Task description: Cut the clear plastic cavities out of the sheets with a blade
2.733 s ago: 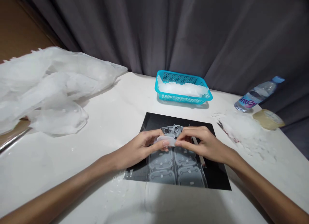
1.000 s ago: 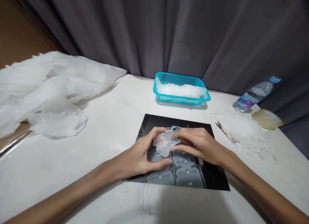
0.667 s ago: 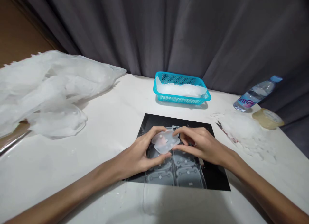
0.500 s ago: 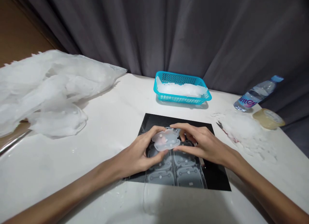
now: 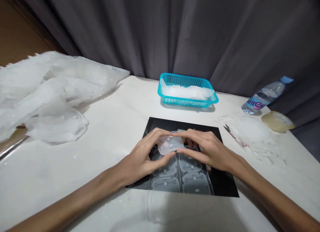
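Left hand (image 5: 147, 152) gripped left end of translucent white piece (image 5: 171, 145), thumb on near edge, fingers along far edge. Right hand (image 5: 207, 145) had right end, thumb near side, index finger far side; its other fingers curled beneath, contact there unclear. Piece sat between both hands, roughly flat, above black sheet (image 5: 225, 185). Clear molded sheet (image 5: 166, 183) with rounded panels lay on black sheet, under hands, running past its near edge toward the person.

Beyond hands: blue basket (image 5: 187, 100) with white pieces (image 5: 187, 91) inside, then gray curtain (image 5: 150, 32). Off right hand's outer side: white scraps (image 5: 257, 135), pointed tool (image 5: 235, 137) partly among them; farther out, yellowish round item (image 5: 277, 121) and tilted-looking water bottle (image 5: 265, 96). Well left of left hand: heaped white plastic bags (image 5: 55, 89) on white table (image 5: 105, 125).
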Tool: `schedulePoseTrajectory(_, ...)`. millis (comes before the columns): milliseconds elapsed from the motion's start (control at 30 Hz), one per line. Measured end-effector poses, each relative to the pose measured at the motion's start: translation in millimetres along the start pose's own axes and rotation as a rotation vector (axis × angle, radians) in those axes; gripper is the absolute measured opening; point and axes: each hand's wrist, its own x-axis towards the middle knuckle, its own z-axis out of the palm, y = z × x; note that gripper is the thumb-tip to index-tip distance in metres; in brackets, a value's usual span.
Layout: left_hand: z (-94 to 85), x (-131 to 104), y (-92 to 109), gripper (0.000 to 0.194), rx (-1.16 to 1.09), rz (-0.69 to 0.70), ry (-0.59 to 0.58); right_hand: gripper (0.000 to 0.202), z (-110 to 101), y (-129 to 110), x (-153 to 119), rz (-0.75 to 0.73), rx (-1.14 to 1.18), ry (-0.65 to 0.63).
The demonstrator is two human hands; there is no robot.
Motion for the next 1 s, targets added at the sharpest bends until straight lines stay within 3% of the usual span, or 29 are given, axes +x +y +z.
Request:
schedulePoseTrajectory(633, 3.1, -7.3, -6.8, 0.048, -0.001, 0.161, 0.083, 0.041, 3.6, 3.8, -2.6, 0.035, 0.037, 0.04)
schedulePoseTrajectory(1000, -0.8, -2.3, -3.9, 0.021, 0.123, 0.148, 0.109, 0.056, 5.9, 5.8, -4.4, 0.02, 0.022, 0.007)
